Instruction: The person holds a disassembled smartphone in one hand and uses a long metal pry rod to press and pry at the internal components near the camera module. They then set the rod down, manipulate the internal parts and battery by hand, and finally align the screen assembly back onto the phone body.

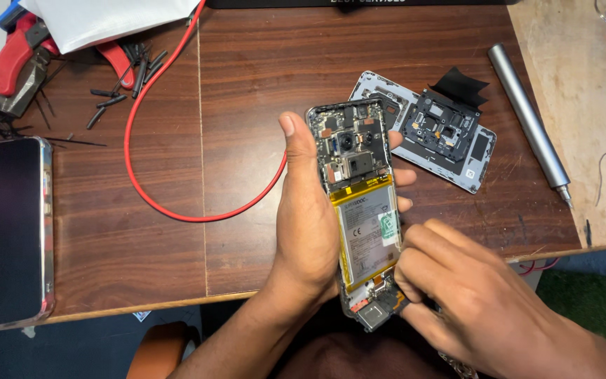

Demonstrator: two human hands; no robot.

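Right hand [475, 295] at lower end of opened phone [360, 210], fingertips pinched against bottom edge by the small boards; whether clamped on a part, cannot tell. Left hand [310, 217] wrapped round phone from behind, thumb up along left edge, fingertips showing past right edge, grip closed on it, raised off table [261, 84]. Yellow-framed battery [367, 228] just above the pinch, cameras higher. Beyond phone: back cover [475, 158] with black frame atop. Right of that, grey screwdriver [527, 119]. Left of grip, red cable [135, 154]; farther left, tablet [5, 231], pliers [19, 56].
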